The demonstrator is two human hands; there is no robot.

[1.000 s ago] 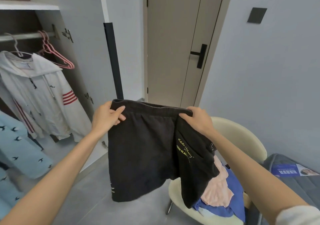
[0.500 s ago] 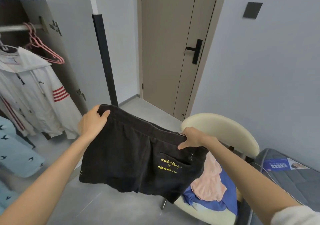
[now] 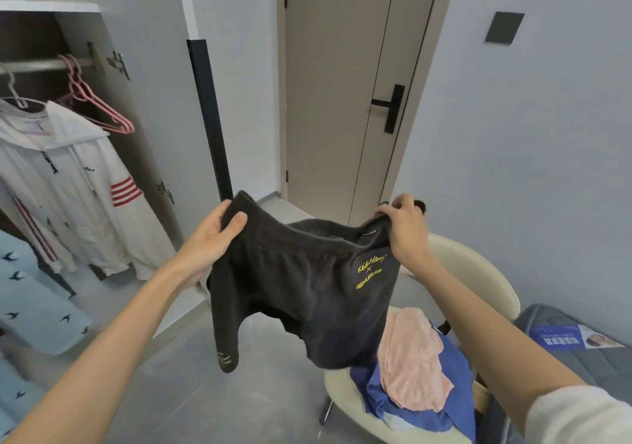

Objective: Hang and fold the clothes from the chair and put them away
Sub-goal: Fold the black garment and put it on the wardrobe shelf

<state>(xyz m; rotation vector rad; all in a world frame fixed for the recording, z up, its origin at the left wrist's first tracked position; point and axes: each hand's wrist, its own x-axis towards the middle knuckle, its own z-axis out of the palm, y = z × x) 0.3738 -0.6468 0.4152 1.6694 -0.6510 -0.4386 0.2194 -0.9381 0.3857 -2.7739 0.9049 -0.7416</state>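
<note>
You hold the black shorts (image 3: 301,286) up by the waistband, above the chair (image 3: 478,272). Your left hand (image 3: 212,238) pinches one end, your right hand (image 3: 405,228) grips the other. A pink garment (image 3: 410,365) and blue garment (image 3: 455,406) lie on the seat.

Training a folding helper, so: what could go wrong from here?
The right hand pinches only the waistband edge of the shorts, so that corner might slip. One leg hangs low by the pink top on the chair and could drag it off.
</note>
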